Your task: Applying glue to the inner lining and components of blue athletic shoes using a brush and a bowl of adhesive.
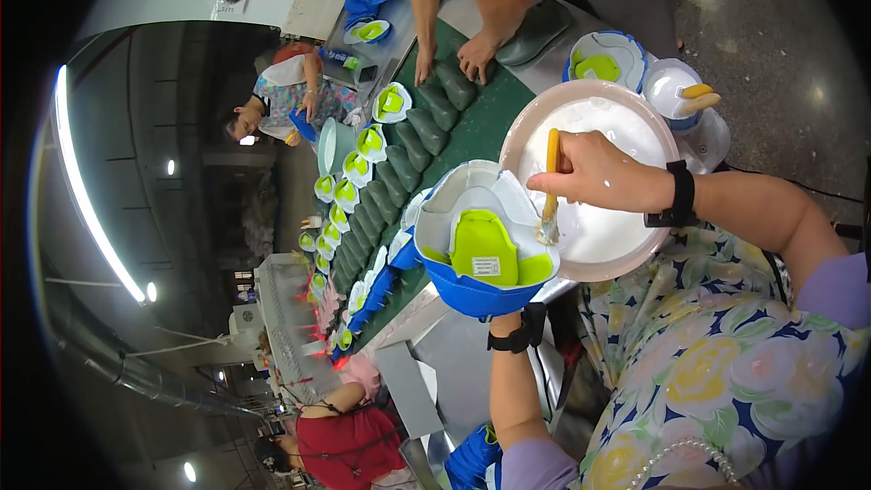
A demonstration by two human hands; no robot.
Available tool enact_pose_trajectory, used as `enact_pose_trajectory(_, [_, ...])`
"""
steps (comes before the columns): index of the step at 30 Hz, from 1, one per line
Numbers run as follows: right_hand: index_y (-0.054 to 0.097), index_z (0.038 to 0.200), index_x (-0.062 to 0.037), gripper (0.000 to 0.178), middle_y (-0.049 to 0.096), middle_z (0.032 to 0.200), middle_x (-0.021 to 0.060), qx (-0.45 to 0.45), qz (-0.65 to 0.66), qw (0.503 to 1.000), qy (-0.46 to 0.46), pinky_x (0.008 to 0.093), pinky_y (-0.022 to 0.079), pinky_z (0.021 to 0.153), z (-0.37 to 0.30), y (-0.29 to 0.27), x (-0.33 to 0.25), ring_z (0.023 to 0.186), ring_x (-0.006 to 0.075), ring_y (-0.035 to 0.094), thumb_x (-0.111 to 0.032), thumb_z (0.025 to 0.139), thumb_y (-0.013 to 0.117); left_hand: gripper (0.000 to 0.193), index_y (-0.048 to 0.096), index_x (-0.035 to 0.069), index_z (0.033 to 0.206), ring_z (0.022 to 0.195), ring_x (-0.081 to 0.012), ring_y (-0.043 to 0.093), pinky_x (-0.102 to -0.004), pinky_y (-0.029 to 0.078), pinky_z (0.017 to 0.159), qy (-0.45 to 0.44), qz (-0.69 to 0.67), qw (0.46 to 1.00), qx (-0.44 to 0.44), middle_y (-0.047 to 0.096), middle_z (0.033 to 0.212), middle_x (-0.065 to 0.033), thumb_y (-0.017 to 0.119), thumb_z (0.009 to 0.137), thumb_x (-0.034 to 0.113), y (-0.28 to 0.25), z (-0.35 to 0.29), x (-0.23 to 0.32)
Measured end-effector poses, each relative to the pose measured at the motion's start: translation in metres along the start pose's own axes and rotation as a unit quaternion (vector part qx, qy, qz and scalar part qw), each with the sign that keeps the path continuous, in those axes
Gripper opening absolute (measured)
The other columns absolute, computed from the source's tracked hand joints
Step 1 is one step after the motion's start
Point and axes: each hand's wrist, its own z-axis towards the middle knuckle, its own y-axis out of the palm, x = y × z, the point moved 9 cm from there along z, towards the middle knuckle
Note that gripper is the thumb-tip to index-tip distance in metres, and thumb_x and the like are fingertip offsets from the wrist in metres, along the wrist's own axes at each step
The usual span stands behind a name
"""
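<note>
My right hand (590, 168) is closed round the yellow handle of a brush (550, 186). The brush's bristles touch the pale inner edge of a blue shoe upper (445, 279) with a lime-green lining. From below, my left hand (506, 319) holds up this upper; its fingers are hidden behind it. Right beside the upper is a wide pinkish basin (523, 127) of white liquid, and my right hand is over it. Dark foot-shaped lasts (399, 168) stand in a row on a green conveyor belt (494, 109), next to more lime-lined uppers (370, 142).
Beyond the basin stand another upper (606, 59) and a white container (670, 86) with a yellow-handled tool. A co-worker's hands (476, 56) touch the lasts at the top. Other people sit along the belt, one in a red shirt (349, 440). Blue uppers (472, 458) lie at the bottom.
</note>
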Motion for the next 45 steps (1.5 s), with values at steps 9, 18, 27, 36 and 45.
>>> enact_pose_trajectory(9, [0.066, 0.094, 0.0064, 0.038, 0.07, 0.073, 0.0159, -0.022, 0.048, 0.996, -0.066, 0.0299, 0.054, 0.06, -0.014, 0.001, -0.018, 0.064, 0.0185, 0.069, -0.03, 0.086, 0.074, 0.048, 0.045, 0.006, 0.142, 0.115, -0.0277, 0.063, -0.0416, 0.055, 0.094, -0.121, 0.017, 0.989, -0.08, 0.056, 0.136, -0.0131, 0.052, 0.102, 0.03, -0.016, 0.012, -0.01])
enact_pose_trajectory(18, [0.063, 0.1, -0.0046, 0.023, 0.067, 0.099, 0.0105, -0.086, 0.056, 0.905, -0.412, 0.0334, 0.054, 0.078, -0.044, 0.011, -0.081, 0.089, 0.0252, 0.068, -0.019, 0.088, 0.075, 0.048, 0.046, 0.006, 0.142, 0.107, -0.0256, 0.065, -0.0411, 0.059, 0.085, -0.531, -0.275, 0.773, -0.213, 0.06, 0.13, -0.0127, 0.052, 0.102, 0.031, 0.037, -0.088, -0.032])
enact_pose_trajectory(27, [0.061, 0.095, -0.0042, 0.02, 0.067, 0.095, 0.0118, -0.088, -0.122, 0.886, -0.438, 0.0348, 0.055, 0.069, -0.026, 0.033, -0.072, 0.081, 0.0298, 0.068, -0.022, 0.091, 0.069, 0.046, 0.047, 0.006, 0.14, 0.1, -0.0239, 0.065, -0.039, 0.058, 0.079, -0.484, -0.307, 0.801, -0.174, 0.062, 0.125, -0.0121, 0.053, 0.101, 0.03, 0.018, -0.095, -0.05])
enact_pose_trajectory(36, [0.06, 0.095, -0.0011, 0.021, 0.068, 0.089, 0.018, -0.156, -0.153, 0.955, -0.199, 0.0386, 0.052, 0.072, -0.007, 0.002, -0.048, 0.08, 0.0347, 0.067, -0.019, 0.089, 0.07, 0.044, 0.049, 0.007, 0.137, 0.094, -0.0223, 0.066, -0.037, 0.058, 0.074, -0.414, -0.256, 0.856, -0.173, 0.063, 0.121, -0.0116, 0.054, 0.101, 0.03, 0.004, -0.069, -0.04])
enact_pose_trajectory(45, [0.062, 0.099, -0.0033, 0.022, 0.066, 0.097, 0.0129, -0.178, -0.215, 0.911, -0.305, 0.0399, 0.052, 0.082, -0.015, 0.028, -0.056, 0.091, 0.0327, 0.065, -0.022, 0.089, 0.07, 0.042, 0.051, 0.008, 0.135, 0.088, -0.0206, 0.066, -0.0349, 0.058, 0.068, -0.354, -0.196, 0.9, -0.163, 0.065, 0.116, -0.0111, 0.055, 0.1, 0.03, -0.008, -0.047, -0.027])
